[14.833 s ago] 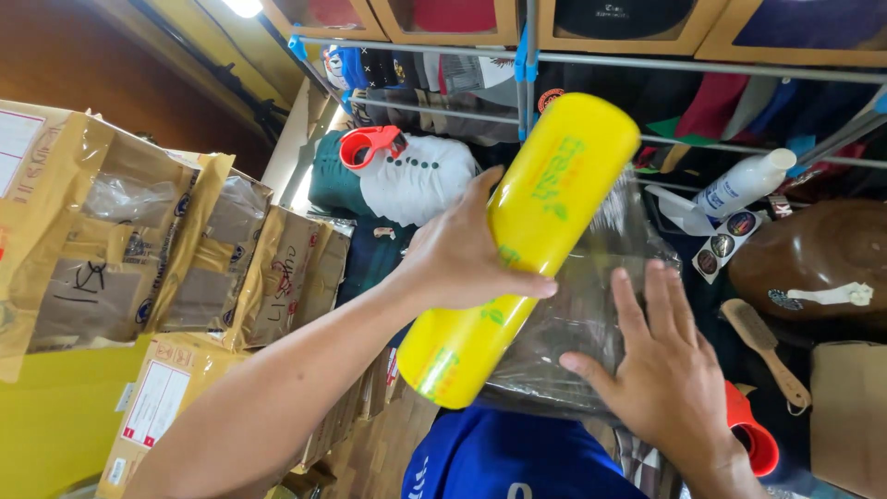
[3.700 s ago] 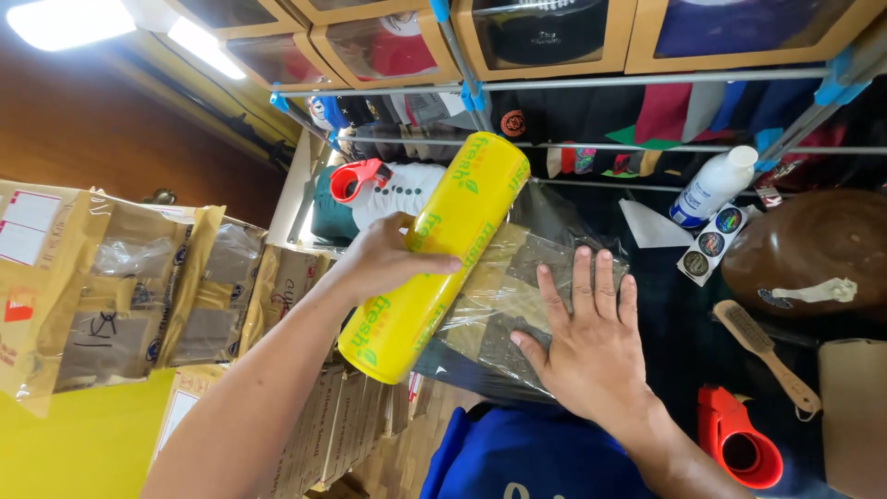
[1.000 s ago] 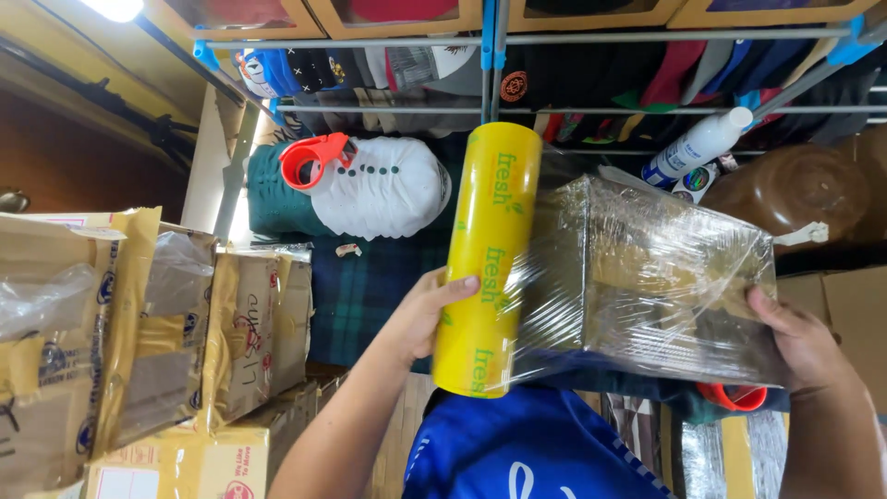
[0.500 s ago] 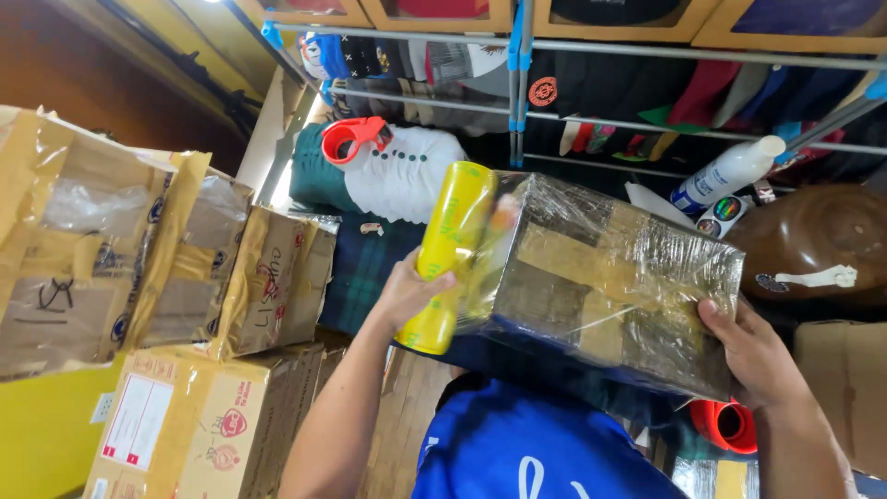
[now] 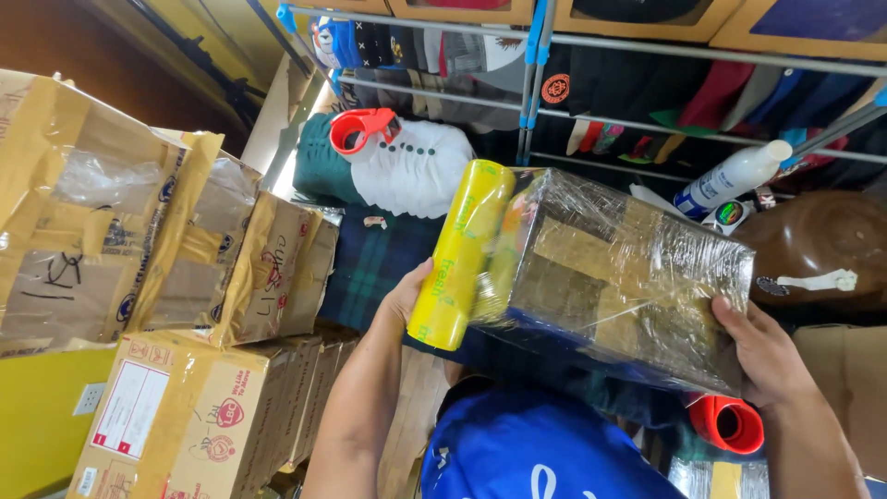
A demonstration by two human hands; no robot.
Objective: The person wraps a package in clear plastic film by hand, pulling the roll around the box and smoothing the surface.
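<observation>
The left hand (image 5: pixel 407 300) grips a yellow roll of stretch film (image 5: pixel 460 254) near its lower end, fingers curled behind it and thumb at the side. The roll stands tilted, pressed against the left end of a wrapped box (image 5: pixel 619 277), and a sheet of clear film runs from the roll straight onto the box. The right hand (image 5: pixel 762 351) clasps the box at its lower right corner, thumb on top and fingers underneath, so the box hangs between the two hands, tipped with its right end lower. The box is brown cardboard under several glossy layers of film, with tape strips showing through.

Below the box is the person's blue shirt (image 5: pixel 536 453). Just under the box's right corner, beside the right wrist, lies an orange-red tube (image 5: pixel 727 423) with its open end toward the camera. To the left of the box, past the left forearm, cardboard cartons (image 5: pixel 166 277) are stacked and taped, some with clear pouches on their sides. Above the box, a red tape dispenser (image 5: pixel 362 129) rests on a white and green bundle of cloth (image 5: pixel 407 171). To the upper right of the box stands a white squeeze bottle (image 5: pixel 735 177), and behind it a rack of caps (image 5: pixel 647 102) hangs on blue and grey rails.
</observation>
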